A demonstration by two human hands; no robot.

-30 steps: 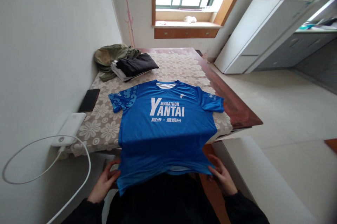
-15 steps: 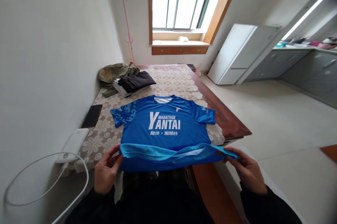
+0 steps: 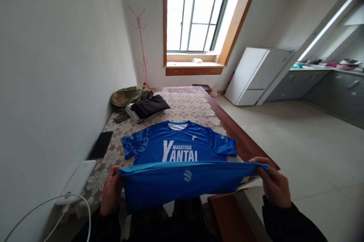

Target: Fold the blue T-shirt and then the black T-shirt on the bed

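A blue polyester running T-shirt printed "Yantai Marathon" in white (image 3: pixel 182 151) lies chest-up in the middle of the frame on the surface with the cream floral lace cover (image 3: pixel 113 151). Its lower part is lifted toward the camera. The left hand (image 3: pixel 111 196), lower left, has a closed grip pinching one hem corner; the right hand (image 3: pixel 274 185), lower right, is closed on the other. The hem is stretched taut between them. A clean fold likely needs both corners kept level and equally tensioned, with the hem edge parallel to the shoulders. A black phone (image 3: pixel 100 145) and a white power bank (image 3: pixel 76 181) lie left of the shirt.
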